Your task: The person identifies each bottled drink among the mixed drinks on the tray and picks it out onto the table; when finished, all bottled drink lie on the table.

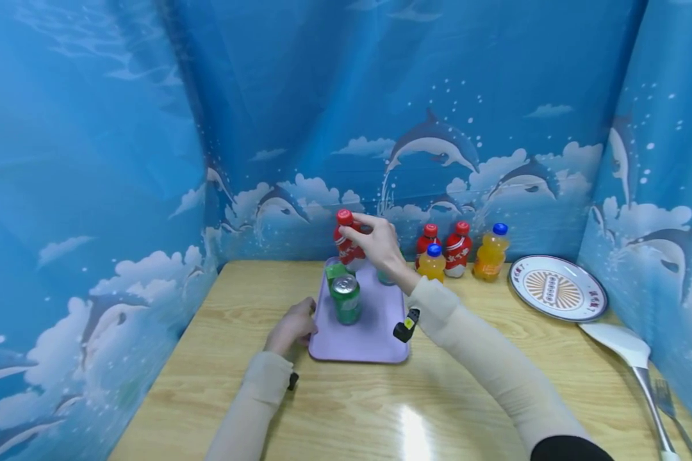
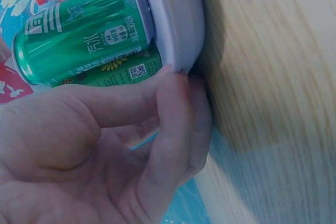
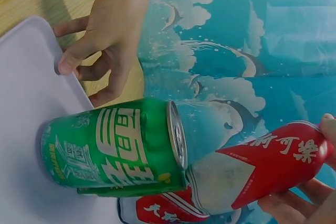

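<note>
My right hand grips a red-labelled cola bottle with a red cap, holding it upright over the far left part of a lilac tray. Just in front of the bottle, a green soda can stands on the tray, with a green printed carton close behind it. Another greenish item on the tray is mostly hidden behind my right wrist. At the tray's left edge, my left hand pinches the rim between thumb and fingers, as the left wrist view shows.
Right of the tray stand two red cola bottles and two orange drink bottles with blue caps. A patterned plate, a white spatula and a fork lie along the right side. A blue dolphin curtain surrounds the wooden table.
</note>
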The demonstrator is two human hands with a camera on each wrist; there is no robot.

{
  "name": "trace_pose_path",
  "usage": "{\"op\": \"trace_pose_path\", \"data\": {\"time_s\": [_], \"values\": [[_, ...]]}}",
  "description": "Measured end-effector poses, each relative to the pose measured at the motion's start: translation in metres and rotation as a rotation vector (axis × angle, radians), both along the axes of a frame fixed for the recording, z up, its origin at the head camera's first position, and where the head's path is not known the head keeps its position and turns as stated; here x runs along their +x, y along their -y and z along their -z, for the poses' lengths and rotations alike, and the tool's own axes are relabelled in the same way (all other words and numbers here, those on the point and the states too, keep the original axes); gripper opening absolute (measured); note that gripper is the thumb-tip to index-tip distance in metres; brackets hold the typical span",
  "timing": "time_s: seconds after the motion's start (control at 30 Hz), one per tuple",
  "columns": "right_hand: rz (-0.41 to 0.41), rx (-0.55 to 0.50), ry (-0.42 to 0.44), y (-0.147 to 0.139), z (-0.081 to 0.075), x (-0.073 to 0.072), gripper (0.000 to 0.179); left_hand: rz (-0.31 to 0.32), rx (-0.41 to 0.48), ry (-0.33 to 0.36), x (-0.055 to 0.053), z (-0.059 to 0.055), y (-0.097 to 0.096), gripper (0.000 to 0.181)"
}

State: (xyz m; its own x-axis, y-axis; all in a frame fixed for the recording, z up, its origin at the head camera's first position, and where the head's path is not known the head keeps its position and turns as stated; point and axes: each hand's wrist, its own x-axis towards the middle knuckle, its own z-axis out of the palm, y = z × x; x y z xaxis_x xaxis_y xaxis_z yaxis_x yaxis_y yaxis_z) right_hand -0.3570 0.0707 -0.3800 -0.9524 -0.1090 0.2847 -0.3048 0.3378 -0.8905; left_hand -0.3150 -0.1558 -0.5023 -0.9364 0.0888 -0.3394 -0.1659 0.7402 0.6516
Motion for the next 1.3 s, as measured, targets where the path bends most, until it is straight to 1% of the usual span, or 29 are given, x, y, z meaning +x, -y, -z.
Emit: {"op": "trace_pose_path", "data": {"time_s": [0.1,0.27,0.37,0.53,0.63,0.73,0.9,1.03,1.23,1.3], "values": [[0.015,0.007,0.018,-0.006,-0.003,0.002,0.059,0.006,-0.005,0.001,0.0,-0.001,0.0,0.053],[0.031,0.055,0.003,-0.015,-0.008,0.008,0.061,0.013,0.0,-0.002,0.0,-0.002,0.0,0.053],[0.023,0.049,0.016,-0.022,-0.012,0.012,0.062,0.009,0.001,0.004,-0.001,-0.002,-0.001,0.053],[-0.024,0.033,0.096,-0.038,-0.021,0.024,0.062,0.009,0.004,0.006,-0.001,-0.001,-0.001,0.054],[-0.053,0.047,0.152,-0.047,-0.025,0.032,0.065,0.007,0.002,0.004,-0.001,0.0,-0.001,0.052],[-0.073,0.056,0.185,-0.056,-0.026,0.04,0.066,0.003,0.001,0.003,-0.001,0.0,0.0,0.049],[-0.078,0.057,0.198,-0.069,-0.027,0.051,0.065,0.0,0.0,0.014,-0.001,0.0,0.0,0.047],[-0.071,0.017,0.218,-0.077,-0.026,0.056,0.064,-0.007,-0.019,0.03,-0.003,0.0,0.0,0.05],[-0.035,-0.008,0.215,-0.095,-0.018,0.06,0.065,-0.017,-0.016,0.043,-0.005,0.002,-0.002,0.048],[-0.016,-0.005,0.205,-0.104,-0.014,0.063,0.066,-0.012,-0.013,0.035,-0.004,0.002,-0.002,0.047]]}}
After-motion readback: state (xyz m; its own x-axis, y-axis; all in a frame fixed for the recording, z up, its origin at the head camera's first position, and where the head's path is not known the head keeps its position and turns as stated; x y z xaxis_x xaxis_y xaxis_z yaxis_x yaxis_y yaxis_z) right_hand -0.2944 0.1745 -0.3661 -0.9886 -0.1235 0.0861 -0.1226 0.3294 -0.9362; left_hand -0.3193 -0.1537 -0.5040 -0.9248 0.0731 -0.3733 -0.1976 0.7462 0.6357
